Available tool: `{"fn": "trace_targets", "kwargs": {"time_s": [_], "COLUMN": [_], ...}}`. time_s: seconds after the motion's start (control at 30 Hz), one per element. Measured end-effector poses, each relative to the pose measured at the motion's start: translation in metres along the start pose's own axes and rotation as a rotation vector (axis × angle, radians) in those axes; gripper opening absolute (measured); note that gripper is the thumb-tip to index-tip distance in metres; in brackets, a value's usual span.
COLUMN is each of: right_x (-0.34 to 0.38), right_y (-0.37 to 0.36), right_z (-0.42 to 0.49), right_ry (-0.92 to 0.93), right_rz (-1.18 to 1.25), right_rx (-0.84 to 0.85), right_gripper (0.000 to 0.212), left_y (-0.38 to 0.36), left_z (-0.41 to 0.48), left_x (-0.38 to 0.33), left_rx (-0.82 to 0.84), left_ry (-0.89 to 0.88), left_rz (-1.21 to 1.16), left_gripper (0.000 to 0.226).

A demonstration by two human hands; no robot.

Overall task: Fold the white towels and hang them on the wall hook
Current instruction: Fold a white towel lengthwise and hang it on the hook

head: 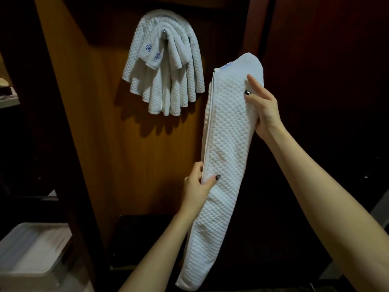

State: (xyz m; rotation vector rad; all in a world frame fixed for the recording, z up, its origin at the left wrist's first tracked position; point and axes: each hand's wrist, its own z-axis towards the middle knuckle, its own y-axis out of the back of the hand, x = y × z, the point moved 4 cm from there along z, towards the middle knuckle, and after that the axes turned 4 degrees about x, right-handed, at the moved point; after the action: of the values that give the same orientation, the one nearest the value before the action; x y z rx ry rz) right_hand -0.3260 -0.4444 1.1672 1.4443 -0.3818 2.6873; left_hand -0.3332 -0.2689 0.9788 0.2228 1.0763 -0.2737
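Now I hold the long folded waffle-weave towel (227,144) upright, just to the right of the hung towels (164,81) draped over the wall hook (164,30) on the wooden panel (94,123). My left hand (197,184) pinches the stacked edges low on its left side, thumb in front, so the layers cannot slip apart. My right hand (263,108) grips the upper right edge, thumb and forefinger on the face, steadying the top. Next, I judge, it needs draping over the hook.

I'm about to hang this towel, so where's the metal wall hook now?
Head view, upper centre: the small metal wall hook pokes out among hung white waffle towels on the wooden panel, up-left of the held folded towel.
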Motion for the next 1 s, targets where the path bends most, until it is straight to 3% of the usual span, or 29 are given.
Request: {"fn": "trace_targets", "kwargs": {"time_s": [0.1,0.2,0.27,0.37,0.47,0.53,0.7,0.83,0.87,0.93,1.0], "right_x": [0.006,0.012,0.016,0.022,0.025,0.026,0.03,0.037,0.04,0.042,0.042], "right_y": [-0.006,-0.012,-0.015,-0.019,-0.024,-0.025,-0.019,-0.007,-0.004,0.0,0.002], "right_z": [0.0,-0.001,-0.001,-0.001,0.001,0.003,0.006,0.007,0.007,0.009,0.009], "right_ry": [-0.013,-0.023,-0.032,-0.025,-0.02,-0.021,-0.013,0.005,0.011,0.025,0.041], "right_rz": [0.035,0.035,0.041,0.007,-0.01,-0.02,-0.04,0.024,0.041,0.069,0.086], "right_rx": [0.057,0.121,0.146,0.185,0.199,0.185,0.134,0.076,0.056,0.016,-0.021], "right_gripper": [0.041,0.043,0.043,0.043,0.042,0.042,0.042,0.042,0.042,0.042,0.043], "left_y": [-0.014,-0.01,-0.004,0.003,0.011,0.012,0.019,0.033,0.036,0.043,0.046], "left_z": [-0.011,-0.018,-0.019,-0.007,0.008,0.014,0.025,0.031,0.03,0.027,0.026], "left_x": [0.003,0.007,0.003,0.007,0.004,0.006,0.013,0.011,0.008,0.004,-0.001], "left_rx": [0.077,-0.057,-0.103,0.02,0.119,0.166,0.178,0.28,0.305,0.311,0.294], "left_ry": [0.106,0.03,-0.037,0.069,0.052,0.04,-0.009,-0.037,-0.058,-0.061,-0.084], "left_rz": [-0.043,0.192,0.21,0.108,0.129,0.128,0.308,0.386,0.335,0.202,0.221], "left_gripper": [0.006,0.041,0.044,0.054,0.067,0.056,0.052,0.017,0.025,0.062,0.07]}}
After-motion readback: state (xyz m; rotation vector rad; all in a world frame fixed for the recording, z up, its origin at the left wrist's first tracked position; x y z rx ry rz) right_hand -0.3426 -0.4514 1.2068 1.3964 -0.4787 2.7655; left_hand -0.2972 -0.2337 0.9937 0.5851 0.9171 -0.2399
